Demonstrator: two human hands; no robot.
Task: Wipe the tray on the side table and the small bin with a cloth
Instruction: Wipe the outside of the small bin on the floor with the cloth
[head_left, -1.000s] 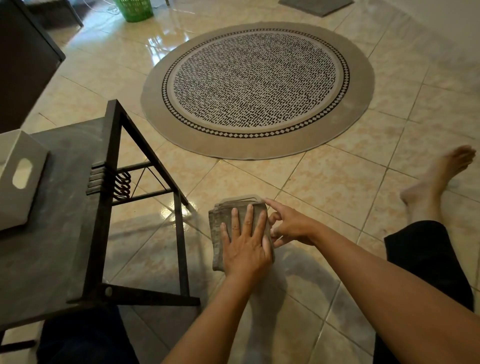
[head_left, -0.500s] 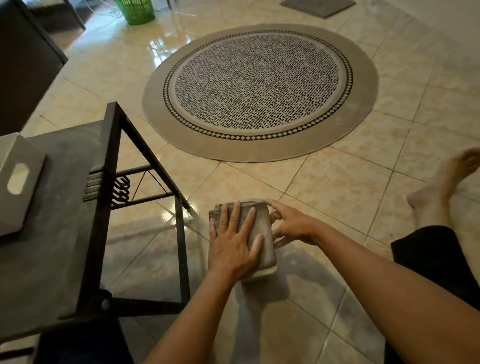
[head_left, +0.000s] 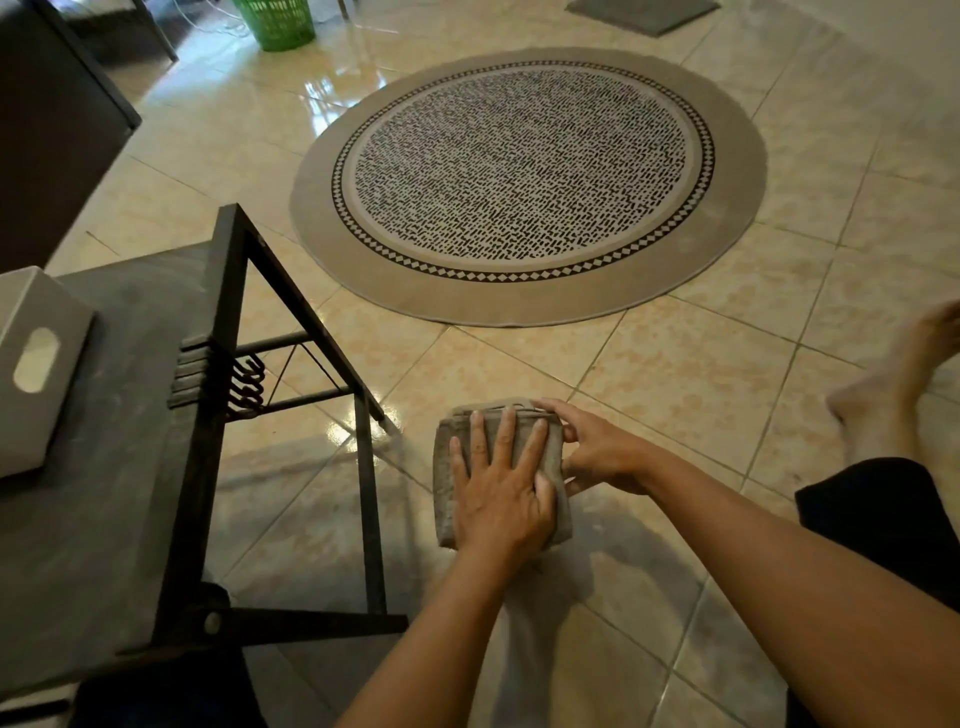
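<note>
Cloth (head_left: 447, 483): grey-brown, folded into a thick pad, lying on the tiled floor (head_left: 675, 395) just right of the side table's frame.
Left hand (head_left: 501, 491): palm down, fingers spread flat on top of the cloth; grip apart, pressing and not clamped on anything.
Right hand (head_left: 597, 452): at the cloth's right edge, index finger laid along the far right corner, thumb at the near side; grip lightly together on that folded edge.
Side table (head_left: 130, 493): dark surface at near left, black metal frame with curled hooks on its right side.
Small bin (head_left: 36, 364): pale, with an oval handle cut-out, lying tilted on the surface at the far left, well apart from the cloth.
Tray: I cannot tell it from the dark surface.
Round rug (head_left: 524, 182): patterned, on the floor beyond the hands.
Green basket (head_left: 275, 21): at the far left.
Bare foot (head_left: 893, 384): at the right edge, blurred.
</note>
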